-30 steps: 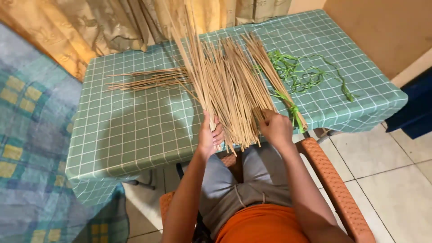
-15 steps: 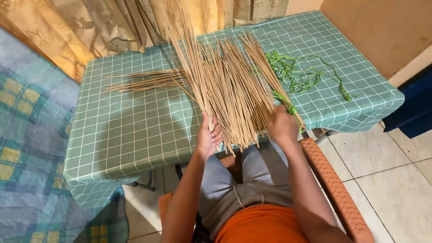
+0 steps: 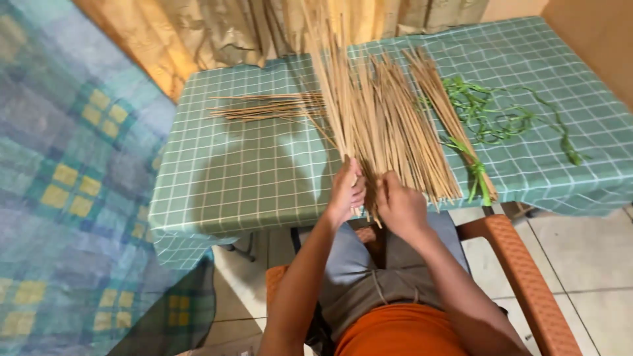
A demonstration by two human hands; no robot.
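A heap of long tan sticks (image 3: pixel 389 125) lies fanned out on a table under a green checked cloth (image 3: pixel 264 178). My left hand (image 3: pixel 346 191) grips a raised bunch of sticks (image 3: pixel 330 72) near their lower ends at the table's front edge. Right beside it, my right hand (image 3: pixel 399 204) is closed around the ends of a few sticks from the heap. A bundle tied with green strip (image 3: pixel 461 142) lies to the right of the heap.
A small separate pile of sticks (image 3: pixel 270 107) lies crosswise at the back left. Loose green strips (image 3: pixel 501 115) lie at the right. I sit in an orange chair (image 3: pixel 521 264). A blue-yellow plaid cloth (image 3: pixel 66 184) is left, curtains (image 3: pixel 217 33) behind.
My right hand moved left from near the tied bundle to the stick ends beside my left hand. The view shifted so the table sits further right.
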